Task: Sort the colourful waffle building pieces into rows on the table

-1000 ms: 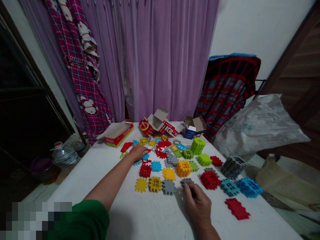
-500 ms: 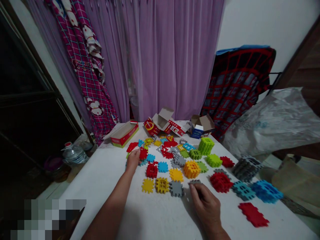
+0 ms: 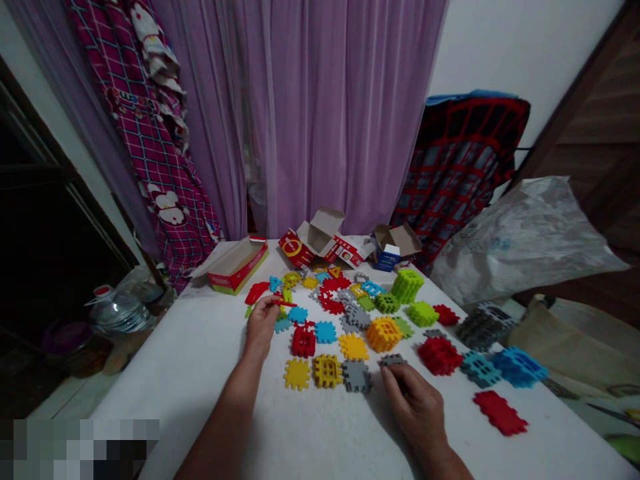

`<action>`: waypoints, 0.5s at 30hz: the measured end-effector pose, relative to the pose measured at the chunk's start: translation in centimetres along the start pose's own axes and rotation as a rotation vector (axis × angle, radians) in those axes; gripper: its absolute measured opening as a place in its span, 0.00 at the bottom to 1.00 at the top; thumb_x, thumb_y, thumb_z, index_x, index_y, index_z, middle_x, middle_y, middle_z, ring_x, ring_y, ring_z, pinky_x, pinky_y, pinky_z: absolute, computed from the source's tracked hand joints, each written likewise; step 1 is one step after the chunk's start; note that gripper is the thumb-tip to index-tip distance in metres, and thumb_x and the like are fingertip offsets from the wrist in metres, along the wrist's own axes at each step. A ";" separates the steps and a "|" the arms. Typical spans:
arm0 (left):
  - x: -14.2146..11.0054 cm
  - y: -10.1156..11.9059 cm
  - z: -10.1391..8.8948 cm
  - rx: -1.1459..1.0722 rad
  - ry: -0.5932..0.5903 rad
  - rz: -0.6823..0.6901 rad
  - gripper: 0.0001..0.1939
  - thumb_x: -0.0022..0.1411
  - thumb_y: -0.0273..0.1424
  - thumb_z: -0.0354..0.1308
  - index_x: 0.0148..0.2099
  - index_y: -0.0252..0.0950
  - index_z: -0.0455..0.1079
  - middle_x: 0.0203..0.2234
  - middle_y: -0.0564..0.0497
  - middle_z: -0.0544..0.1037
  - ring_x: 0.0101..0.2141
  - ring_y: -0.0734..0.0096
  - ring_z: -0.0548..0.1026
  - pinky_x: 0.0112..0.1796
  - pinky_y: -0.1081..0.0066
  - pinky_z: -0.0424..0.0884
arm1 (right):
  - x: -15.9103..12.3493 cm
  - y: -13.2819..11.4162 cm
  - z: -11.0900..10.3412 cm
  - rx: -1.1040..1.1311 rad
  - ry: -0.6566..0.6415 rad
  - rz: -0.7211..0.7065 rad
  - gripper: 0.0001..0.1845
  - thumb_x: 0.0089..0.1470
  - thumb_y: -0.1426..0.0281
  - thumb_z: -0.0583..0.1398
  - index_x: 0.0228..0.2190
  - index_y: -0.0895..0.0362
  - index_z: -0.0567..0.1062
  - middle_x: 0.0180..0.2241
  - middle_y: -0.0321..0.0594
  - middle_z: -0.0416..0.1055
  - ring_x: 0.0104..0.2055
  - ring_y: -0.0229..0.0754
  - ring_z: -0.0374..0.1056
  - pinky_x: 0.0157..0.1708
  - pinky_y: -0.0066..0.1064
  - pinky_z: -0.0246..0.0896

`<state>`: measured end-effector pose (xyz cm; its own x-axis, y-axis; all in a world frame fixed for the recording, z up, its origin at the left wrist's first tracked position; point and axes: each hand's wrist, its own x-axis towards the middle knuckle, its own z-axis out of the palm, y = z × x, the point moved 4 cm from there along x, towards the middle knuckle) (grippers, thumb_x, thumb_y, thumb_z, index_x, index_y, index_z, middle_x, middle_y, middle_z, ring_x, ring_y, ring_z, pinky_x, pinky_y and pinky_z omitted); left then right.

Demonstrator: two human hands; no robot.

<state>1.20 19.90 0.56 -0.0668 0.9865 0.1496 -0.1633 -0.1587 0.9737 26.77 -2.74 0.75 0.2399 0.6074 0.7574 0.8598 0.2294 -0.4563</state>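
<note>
Interlocking plastic waffle blocks (image 3: 353, 347) in many colours lie spread over the white table (image 3: 190, 373). My left hand (image 3: 261, 327) pinches a thin red plastic piece (image 3: 286, 303) at the near side of the pile, close to a red block (image 3: 257, 292) and a blue one (image 3: 297, 315). My right hand (image 3: 413, 403) grips the edge of a grey waffle block (image 3: 391, 360) low over the table. Beside that hand sit a grey block (image 3: 357, 376) and a red assembled cluster (image 3: 439, 356).
Open red-and-white cardboard boxes (image 3: 316, 240) and a shallow box tray (image 3: 237, 265) stand at the far table edge. A plastic water bottle (image 3: 117, 310) sits below the left edge. A crumpled plastic sack (image 3: 520, 240) lies to the right, and purple curtains (image 3: 320, 113) hang behind.
My left hand now pinches a thin red piece, lifted from the pile near the far left. The view has shifted slightly. My right hand stays on the grey block.
</note>
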 end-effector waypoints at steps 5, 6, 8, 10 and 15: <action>0.0 -0.1 -0.4 0.068 0.084 -0.025 0.20 0.45 0.42 0.66 0.38 0.34 0.73 0.27 0.55 0.75 0.28 0.75 0.73 0.29 0.76 0.70 | -0.2 0.6 0.2 -0.007 0.034 0.014 0.10 0.60 0.66 0.59 0.28 0.55 0.75 0.22 0.35 0.73 0.21 0.34 0.67 0.24 0.24 0.62; 0.0 -0.1 -0.5 0.083 0.100 -0.035 0.20 0.46 0.43 0.66 0.37 0.34 0.72 0.25 0.56 0.74 0.26 0.75 0.72 0.26 0.77 0.68 | -0.1 0.6 0.3 -0.001 0.032 0.011 0.10 0.60 0.66 0.59 0.28 0.55 0.75 0.22 0.35 0.73 0.22 0.34 0.68 0.24 0.24 0.63; 0.1 -0.3 -0.7 0.110 0.120 -0.050 0.19 0.48 0.44 0.64 0.36 0.35 0.71 0.22 0.57 0.71 0.23 0.77 0.71 0.21 0.78 0.65 | 0.1 0.4 0.4 0.001 0.027 0.012 0.09 0.60 0.67 0.59 0.28 0.55 0.75 0.22 0.35 0.73 0.22 0.33 0.68 0.24 0.23 0.63; 0.2 -0.8 -0.8 0.110 0.127 -0.075 0.18 0.50 0.44 0.63 0.36 0.36 0.68 0.21 0.58 0.71 0.21 0.76 0.71 0.20 0.78 0.66 | 0.4 0.1 0.3 0.003 0.019 0.005 0.09 0.60 0.68 0.59 0.28 0.55 0.74 0.22 0.34 0.73 0.21 0.33 0.67 0.24 0.23 0.63; 0.6 -2.1 -1.4 0.118 0.101 -0.074 0.20 0.56 0.41 0.59 0.48 0.36 0.66 0.24 0.56 0.75 0.22 0.73 0.76 0.24 0.75 0.70 | 0.7 -0.6 0.1 0.032 -0.010 0.013 0.08 0.59 0.69 0.60 0.27 0.54 0.74 0.22 0.33 0.72 0.21 0.33 0.67 0.23 0.23 0.62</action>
<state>0.14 20.81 -1.66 -0.1587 0.9852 0.0650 -0.0548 -0.0745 0.9957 26.38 -2.39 1.46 0.2460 0.6178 0.7469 0.8417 0.2460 -0.4807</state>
